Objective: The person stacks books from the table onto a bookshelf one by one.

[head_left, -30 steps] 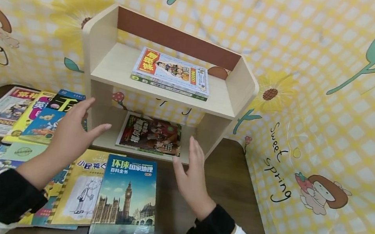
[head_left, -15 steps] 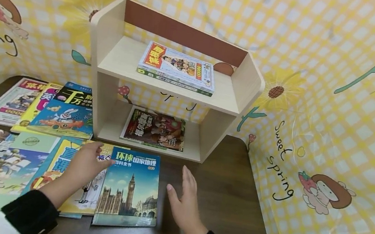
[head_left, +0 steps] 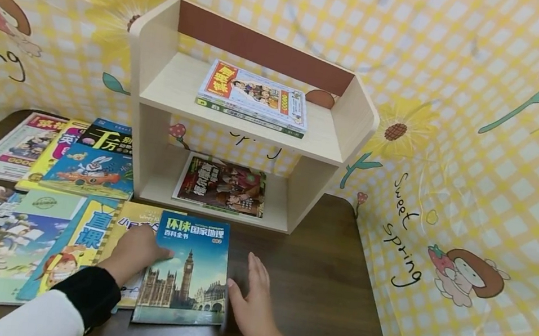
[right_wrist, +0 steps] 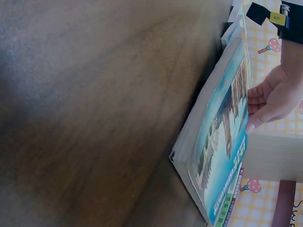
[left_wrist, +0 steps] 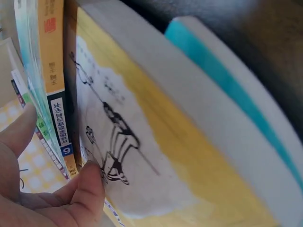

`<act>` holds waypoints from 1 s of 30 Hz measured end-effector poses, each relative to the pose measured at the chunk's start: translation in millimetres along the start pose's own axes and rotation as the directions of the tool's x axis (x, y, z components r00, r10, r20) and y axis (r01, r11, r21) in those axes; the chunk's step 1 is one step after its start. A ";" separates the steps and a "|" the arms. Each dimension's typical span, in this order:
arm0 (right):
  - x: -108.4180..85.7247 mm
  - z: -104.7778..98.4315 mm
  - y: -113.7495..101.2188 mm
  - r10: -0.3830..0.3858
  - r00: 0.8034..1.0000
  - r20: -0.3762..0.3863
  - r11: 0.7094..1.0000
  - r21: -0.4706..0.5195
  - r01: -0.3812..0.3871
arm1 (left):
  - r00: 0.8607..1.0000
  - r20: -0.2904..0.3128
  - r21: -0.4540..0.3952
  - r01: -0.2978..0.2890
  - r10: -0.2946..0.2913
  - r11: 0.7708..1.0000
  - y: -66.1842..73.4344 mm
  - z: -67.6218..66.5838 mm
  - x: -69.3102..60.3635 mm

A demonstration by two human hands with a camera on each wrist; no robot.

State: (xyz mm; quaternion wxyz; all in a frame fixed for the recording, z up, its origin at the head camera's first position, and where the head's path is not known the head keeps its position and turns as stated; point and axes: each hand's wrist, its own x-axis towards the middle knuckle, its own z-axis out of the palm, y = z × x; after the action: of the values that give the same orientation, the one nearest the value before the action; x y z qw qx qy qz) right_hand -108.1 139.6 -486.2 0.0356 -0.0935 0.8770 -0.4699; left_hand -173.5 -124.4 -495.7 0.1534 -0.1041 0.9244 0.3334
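While a dark wooden table (head_left: 316,276) spreads beneath everything, a pale two-tier bookshelf (head_left: 155,42) stands on it, its upper compartment holding a flat stack of books (head_left: 258,98), its lower one a dark-covered book (head_left: 226,185) lying face up. In front lies the blue Big Ben encyclopedia (head_left: 188,273), right of a yellow cartoon book (head_left: 132,289). At its spine, the left hand (head_left: 136,250) has thumb over the cover and fingers curled round the edge; firmness I can't tell. The right hand (head_left: 253,308), fingers nearly straight, rests just beside its right edge, holding nothing.
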 end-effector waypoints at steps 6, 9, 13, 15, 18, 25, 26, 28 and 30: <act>-0.2 3.2 2.8 0.027 1.000 0.004 1.000 0.009 -0.028 | 0.999 0.010 0.016 0.041 -0.041 0.999 3.0 2.5 1.0; -0.3 4.2 3.8 0.036 0.999 -0.007 0.999 0.014 -0.036 | 0.999 0.012 0.014 0.035 -0.035 0.999 5.3 3.0 -0.9; -1.1 6.3 6.8 0.057 0.998 -0.011 0.998 0.015 -0.057 | 1.000 0.020 0.044 0.023 -0.024 0.999 12.2 3.5 -2.8; -1.8 8.0 8.9 0.068 0.998 -0.009 0.998 0.011 -0.068 | 0.999 0.022 0.060 0.023 -0.024 0.998 15.2 4.4 -3.0; -2.5 10.2 10.4 0.075 0.997 -0.016 0.997 0.012 -0.075 | 0.999 0.022 0.053 0.032 -0.034 0.998 17.9 4.7 -1.1; 2.4 15.7 16.8 0.129 0.992 0.004 0.991 0.037 -0.130 | 0.997 0.078 -0.102 -0.008 0.015 0.995 6.6 13.3 3.5; 4.8 16.1 18.8 0.139 0.990 0.009 0.989 0.040 -0.139 | 0.996 0.081 -0.136 -0.026 0.037 0.990 5.2 14.0 2.2; 9.9 15.6 22.6 0.153 0.988 0.024 0.987 0.048 -0.154 | 0.994 0.078 -0.192 -0.058 0.075 0.980 3.1 16.3 0.9; 15.1 15.6 26.0 0.191 0.981 0.036 0.978 0.077 -0.193 | 0.991 0.081 -0.257 -0.078 0.102 0.963 1.5 20.2 -0.1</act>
State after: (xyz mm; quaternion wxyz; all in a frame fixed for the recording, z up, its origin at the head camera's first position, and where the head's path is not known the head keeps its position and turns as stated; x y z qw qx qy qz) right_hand -124.0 137.9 -516.1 0.0970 -0.0136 0.8618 -0.4976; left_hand -169.6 -110.2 -509.5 0.1666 -0.0650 0.8698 0.4599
